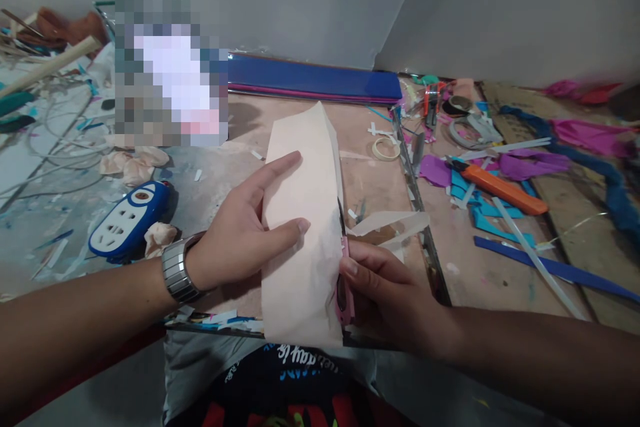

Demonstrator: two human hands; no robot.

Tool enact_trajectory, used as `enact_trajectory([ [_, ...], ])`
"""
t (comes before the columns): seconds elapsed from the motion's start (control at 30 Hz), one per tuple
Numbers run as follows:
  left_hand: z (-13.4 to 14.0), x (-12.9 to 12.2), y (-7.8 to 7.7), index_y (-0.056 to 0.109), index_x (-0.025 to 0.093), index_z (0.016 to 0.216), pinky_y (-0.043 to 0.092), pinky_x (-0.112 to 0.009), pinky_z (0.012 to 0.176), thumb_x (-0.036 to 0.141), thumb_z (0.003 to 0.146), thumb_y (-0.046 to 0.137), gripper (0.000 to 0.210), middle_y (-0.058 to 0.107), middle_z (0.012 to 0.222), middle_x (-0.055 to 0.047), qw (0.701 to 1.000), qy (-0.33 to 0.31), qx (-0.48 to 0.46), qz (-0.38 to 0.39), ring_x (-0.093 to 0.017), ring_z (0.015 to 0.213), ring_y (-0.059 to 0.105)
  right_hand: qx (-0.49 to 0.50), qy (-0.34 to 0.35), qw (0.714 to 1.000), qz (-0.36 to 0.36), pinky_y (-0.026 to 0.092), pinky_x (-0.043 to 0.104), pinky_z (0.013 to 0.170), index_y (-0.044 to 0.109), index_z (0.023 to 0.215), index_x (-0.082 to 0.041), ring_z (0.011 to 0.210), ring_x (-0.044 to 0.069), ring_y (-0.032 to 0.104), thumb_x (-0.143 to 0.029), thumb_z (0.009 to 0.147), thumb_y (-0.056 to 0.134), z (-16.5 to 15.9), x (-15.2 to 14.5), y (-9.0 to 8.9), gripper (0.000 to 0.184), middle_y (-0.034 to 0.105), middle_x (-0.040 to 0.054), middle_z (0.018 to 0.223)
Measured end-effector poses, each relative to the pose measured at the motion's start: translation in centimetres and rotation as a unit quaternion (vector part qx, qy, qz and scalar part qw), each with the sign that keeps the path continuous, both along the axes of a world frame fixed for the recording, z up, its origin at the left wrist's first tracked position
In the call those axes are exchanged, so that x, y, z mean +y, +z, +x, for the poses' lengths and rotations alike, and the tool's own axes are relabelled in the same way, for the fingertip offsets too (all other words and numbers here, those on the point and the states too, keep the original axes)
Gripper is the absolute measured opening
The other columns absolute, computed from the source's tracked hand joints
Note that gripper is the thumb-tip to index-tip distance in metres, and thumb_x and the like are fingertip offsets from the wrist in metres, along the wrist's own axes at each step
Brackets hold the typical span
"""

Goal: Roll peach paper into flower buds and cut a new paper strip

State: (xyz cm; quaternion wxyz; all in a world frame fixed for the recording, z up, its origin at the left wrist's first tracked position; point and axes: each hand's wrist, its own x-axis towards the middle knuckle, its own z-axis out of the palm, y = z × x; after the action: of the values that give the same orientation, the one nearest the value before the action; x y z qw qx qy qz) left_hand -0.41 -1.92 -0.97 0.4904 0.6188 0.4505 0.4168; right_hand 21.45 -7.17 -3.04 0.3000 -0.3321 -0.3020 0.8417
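A folded sheet of cream paper [300,200] stands out over the front edge of the work table in front of me. My left hand [250,220] grips it from the left, with thumb and index finger stretched over its top face and the other fingers hidden. At the paper's right edge, my right hand [385,287] is closed around a slim pink utility knife [345,307]. Its dark blade points away from me and lies along that edge. Just beyond the knife, a thin pale paper strip [395,220] curls to the right.
A blue-and-white power strip [123,220] lies left, near crumpled tan pieces [135,163]. Blue flat sheets [315,77] rest along the back. On the right are a tape roll [386,147], an orange utility knife [505,187], a clear stick [540,260] and coloured scraps.
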Motion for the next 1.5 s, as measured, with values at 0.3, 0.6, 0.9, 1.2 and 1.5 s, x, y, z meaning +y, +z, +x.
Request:
enact_trajectory([
  [0.3,0.18,0.01,0.24,0.050,0.025,0.151,0.062,-0.043,0.097,0.022,0.078,0.079,0.078,0.061,0.147,-0.010,0.999,-0.010,-0.031,-0.028,-0.031,0.124,0.066,-0.002,-0.015,1.000,0.012,0.031,0.022,0.052,0.065,0.086,-0.016,0.053,0.008,0.047,-0.053,0.092,0.076,0.05,-0.24,0.13,0.038,0.064,0.0000,0.068],
  [0.6,-0.02,-0.33,0.40,0.056,0.023,0.147,0.063,-0.038,0.091,0.023,0.079,0.079,0.073,0.058,0.152,-0.010,1.000,-0.021,0.000,0.002,-0.030,0.120,0.067,-0.016,-0.005,0.999,0.035,0.036,0.024,0.053,0.066,0.078,-0.016,0.053,0.009,0.045,-0.056,0.092,0.073,0.25,-0.02,-0.27,0.043,0.059,-0.0006,0.063],
  [0.9,-0.01,-0.37,0.28,0.056,0.024,0.147,0.064,-0.039,0.090,0.024,0.079,0.080,0.073,0.060,0.150,-0.010,1.000,-0.019,-0.007,-0.006,-0.031,0.122,0.066,-0.022,-0.009,0.999,0.039,0.032,0.023,0.050,0.063,0.071,-0.017,0.050,0.008,0.046,-0.059,0.092,0.073,0.21,0.27,-0.06,0.048,0.058,-0.0014,0.058],
  [1.2,-0.11,-0.33,0.22,0.055,0.025,0.148,0.063,-0.039,0.091,0.026,0.081,0.080,0.072,0.060,0.149,-0.010,1.000,-0.029,-0.005,-0.007,-0.030,0.120,0.067,-0.031,-0.020,0.999,0.020,0.033,0.024,0.051,0.064,0.073,-0.017,0.050,0.010,0.047,-0.056,0.090,0.075,0.12,0.18,0.05,0.044,0.062,-0.0006,0.059],
  [1.5,-0.47,0.31,-0.04,0.056,0.027,0.146,0.054,-0.045,0.110,0.033,0.087,0.078,0.063,0.058,0.151,-0.007,0.999,-0.033,-0.026,0.019,-0.031,0.132,0.060,-0.035,0.002,0.999,0.040,0.032,0.024,0.051,0.063,0.078,-0.016,0.052,0.010,0.046,-0.055,0.092,0.074,0.24,-0.01,-0.26,0.042,0.061,-0.0003,0.061],
])
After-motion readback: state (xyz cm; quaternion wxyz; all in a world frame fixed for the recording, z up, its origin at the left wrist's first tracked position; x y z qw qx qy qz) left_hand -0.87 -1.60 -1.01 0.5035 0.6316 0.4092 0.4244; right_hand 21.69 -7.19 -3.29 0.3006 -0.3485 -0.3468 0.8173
